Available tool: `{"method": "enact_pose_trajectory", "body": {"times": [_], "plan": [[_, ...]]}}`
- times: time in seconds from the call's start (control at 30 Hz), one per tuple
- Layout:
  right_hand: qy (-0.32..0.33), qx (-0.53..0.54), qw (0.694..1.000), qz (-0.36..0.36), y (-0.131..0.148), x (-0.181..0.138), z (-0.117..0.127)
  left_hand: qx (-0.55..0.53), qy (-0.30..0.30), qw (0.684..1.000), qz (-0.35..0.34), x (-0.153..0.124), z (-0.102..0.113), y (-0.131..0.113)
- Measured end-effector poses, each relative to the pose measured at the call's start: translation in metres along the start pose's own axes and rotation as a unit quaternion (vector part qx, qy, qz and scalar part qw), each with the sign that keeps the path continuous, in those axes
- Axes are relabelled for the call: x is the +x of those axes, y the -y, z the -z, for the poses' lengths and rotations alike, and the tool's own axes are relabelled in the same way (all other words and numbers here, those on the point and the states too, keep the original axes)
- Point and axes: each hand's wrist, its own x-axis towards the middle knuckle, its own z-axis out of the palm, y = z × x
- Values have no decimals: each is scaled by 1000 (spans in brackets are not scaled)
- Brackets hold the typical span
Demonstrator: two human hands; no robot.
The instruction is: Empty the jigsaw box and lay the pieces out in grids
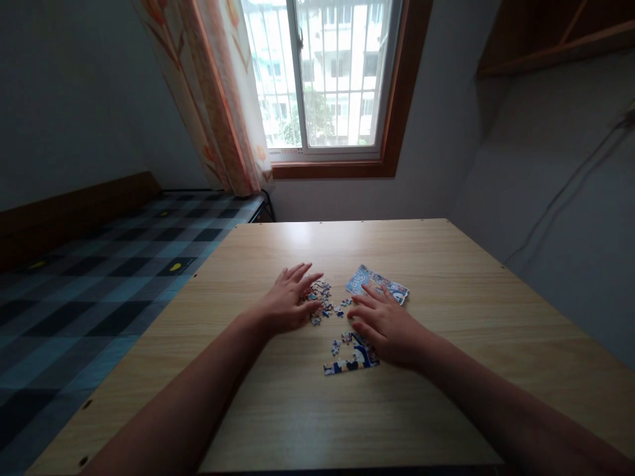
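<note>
Puzzle pieces [322, 297] lie in a small loose heap at the centre of the frame, on the pale wood-grain counter [446, 264] that fills the lower half. Left of the counter, a bed [99, 284] with a blue and black checked cover runs to the left edge. At top centre are a barred window [337, 73] and, beside it, a flowered curtain [223, 99]. A wooden shelf [555, 39] is cut off in the upper right corner.

The only print in view is on a blue picture card [380, 283] lying flat just right of the heap. It carries pale lettering, too small and blurred to read.

The left hand [288, 301] rests palm down at the heap's left edge. Its fingers are stretched out and slightly spread, and the tips touch the nearest pieces; it grips nothing. The right hand [384, 324] lies palm down just below the card, with its fingers extended toward the heap and not closed on anything. Whether a piece sits under its palm cannot be told.

A joined section [354, 360] of blue and white puzzle lies below the heap. Its right end is hidden under the right hand. A few single pieces lie scattered between this section and the heap, and their pictures cannot be made out.
</note>
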Motion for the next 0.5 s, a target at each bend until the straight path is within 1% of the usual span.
{"method": "enact_pose_trajectory", "body": {"times": [0.03,0.1,0.17,0.23,0.33,0.5], "plan": [[3,3,1000,2,0,0,0,10,33,999,-24,-2,0,-6],[8,9,1000,8,0,1,0,22,76,996,-45,-3,-2,-16],[14,11,1000,14,0,4,-3,31,101,993,-47,-2,-4,-21],[22,10,999,22,2,8,-6,38,111,992,-43,0,-8,-22],[29,10,999,37,4,13,-10,37,90,994,-39,3,-14,-20],[12,6,999,33,4,12,-6,16,24,999,-40,6,-18,-21]]}}
